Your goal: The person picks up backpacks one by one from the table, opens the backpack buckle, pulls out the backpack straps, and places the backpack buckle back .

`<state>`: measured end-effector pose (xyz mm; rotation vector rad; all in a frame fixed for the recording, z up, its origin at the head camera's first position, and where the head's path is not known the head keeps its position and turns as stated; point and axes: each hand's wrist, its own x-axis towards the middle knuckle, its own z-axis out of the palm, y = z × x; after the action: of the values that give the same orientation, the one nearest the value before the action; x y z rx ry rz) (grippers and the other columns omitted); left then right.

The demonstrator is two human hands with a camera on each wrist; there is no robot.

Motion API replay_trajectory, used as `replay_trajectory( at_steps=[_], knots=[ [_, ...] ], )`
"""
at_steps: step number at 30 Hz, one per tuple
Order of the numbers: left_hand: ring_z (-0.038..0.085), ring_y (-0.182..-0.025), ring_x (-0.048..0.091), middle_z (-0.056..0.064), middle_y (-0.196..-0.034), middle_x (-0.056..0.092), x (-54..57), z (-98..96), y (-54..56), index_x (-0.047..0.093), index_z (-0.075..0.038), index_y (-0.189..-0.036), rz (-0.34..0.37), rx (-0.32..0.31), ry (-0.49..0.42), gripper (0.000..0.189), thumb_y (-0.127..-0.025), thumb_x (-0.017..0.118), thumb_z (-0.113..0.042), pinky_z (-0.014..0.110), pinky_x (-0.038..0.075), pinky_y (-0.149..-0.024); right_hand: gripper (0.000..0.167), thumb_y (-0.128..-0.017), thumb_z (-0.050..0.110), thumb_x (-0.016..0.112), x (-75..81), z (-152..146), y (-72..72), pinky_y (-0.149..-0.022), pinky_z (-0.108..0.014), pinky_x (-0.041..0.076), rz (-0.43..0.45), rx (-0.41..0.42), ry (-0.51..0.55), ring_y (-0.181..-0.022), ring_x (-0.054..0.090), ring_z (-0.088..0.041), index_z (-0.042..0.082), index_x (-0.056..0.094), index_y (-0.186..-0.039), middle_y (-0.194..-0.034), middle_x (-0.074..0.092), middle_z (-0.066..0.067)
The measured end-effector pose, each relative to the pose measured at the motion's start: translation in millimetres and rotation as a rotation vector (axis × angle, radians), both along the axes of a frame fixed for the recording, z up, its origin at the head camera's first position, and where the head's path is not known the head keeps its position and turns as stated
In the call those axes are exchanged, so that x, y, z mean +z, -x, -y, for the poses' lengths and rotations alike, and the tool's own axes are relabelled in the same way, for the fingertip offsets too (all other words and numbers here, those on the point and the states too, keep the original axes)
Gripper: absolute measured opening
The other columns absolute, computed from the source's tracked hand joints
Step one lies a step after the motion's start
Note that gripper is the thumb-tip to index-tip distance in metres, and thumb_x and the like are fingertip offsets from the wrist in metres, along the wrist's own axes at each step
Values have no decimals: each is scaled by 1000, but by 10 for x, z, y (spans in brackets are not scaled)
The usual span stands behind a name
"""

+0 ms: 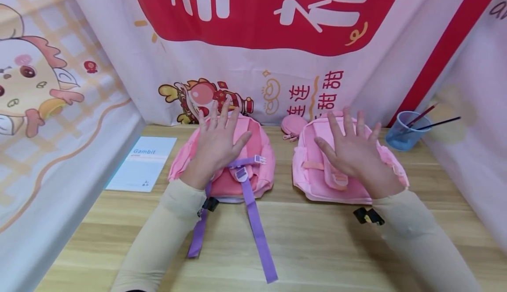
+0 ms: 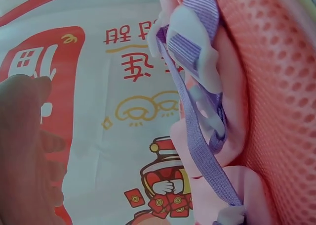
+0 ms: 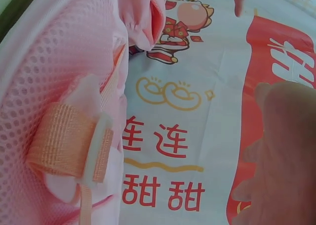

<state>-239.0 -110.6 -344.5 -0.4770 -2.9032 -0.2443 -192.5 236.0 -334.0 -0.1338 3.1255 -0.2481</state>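
Observation:
Two small pink backpacks lie side by side on the table, strap side up. Above the left backpack point(image 1: 263, 146), which has purple straps point(image 1: 255, 221) trailing toward the front, my left hand point(image 1: 218, 144) is held with its fingers spread. Over the right backpack point(image 1: 306, 182), with peach straps point(image 1: 338, 181), my right hand point(image 1: 352, 151) hovers, fingers also spread. Neither hand holds anything. The left wrist view shows a gap between my left hand and the purple strap's white buckle point(image 2: 190, 39). In the right wrist view a peach strap with a pale buckle point(image 3: 96, 148) stands out from the mesh.
A light blue notebook point(image 1: 140, 164) marked "Gambit" lies at the left. A round pink pouch point(image 1: 293, 125) sits behind and between the backpacks. At the back right stands a blue cup point(image 1: 404, 133) with two thin brushes point(image 1: 439, 123). Printed cloth point(image 1: 253, 63) hangs behind the table.

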Motion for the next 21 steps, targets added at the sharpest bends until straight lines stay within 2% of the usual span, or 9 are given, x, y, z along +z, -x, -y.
replay_trajectory(
  at_steps=[4, 10, 15, 21],
  knots=[
    [38, -169, -16, 8, -183, -11, -28, 13, 9, 10, -18, -175, -4, 28, 47, 90, -107, 22, -76, 71, -13, -129, 99, -100, 83, 29, 20, 40, 2, -112, -85, -22, 10, -3, -8, -160, -29, -54, 27, -9, -173, -177, -26, -17],
    [37, -169, -14, 8, -183, -8, -19, -14, 21, 9, -21, -175, 5, 38, 83, 93, -105, 19, -80, 68, -13, -131, 100, -100, 83, 28, 61, 106, -7, -111, -86, -22, 16, -1, -7, -160, -29, -54, 26, -9, -174, -178, -25, -18],
    [41, -170, -4, 10, -183, -3, -2, -34, 23, 12, -21, -175, -9, 51, 114, 93, -104, 19, -81, 69, -9, -132, 100, -101, 83, 28, 64, 132, -11, -111, -87, -23, 20, -1, -10, -160, -28, -54, 25, -9, -174, -178, -24, -19],
    [38, -170, -8, 11, -183, -3, 21, -61, 26, 8, -22, -175, -3, 45, 97, 94, -104, 16, -82, 65, -13, -132, 99, -102, 80, 31, 84, 140, -4, -111, -86, -23, 17, -1, -15, -161, -27, -54, 23, -7, -174, -178, -20, -22]
  ],
)
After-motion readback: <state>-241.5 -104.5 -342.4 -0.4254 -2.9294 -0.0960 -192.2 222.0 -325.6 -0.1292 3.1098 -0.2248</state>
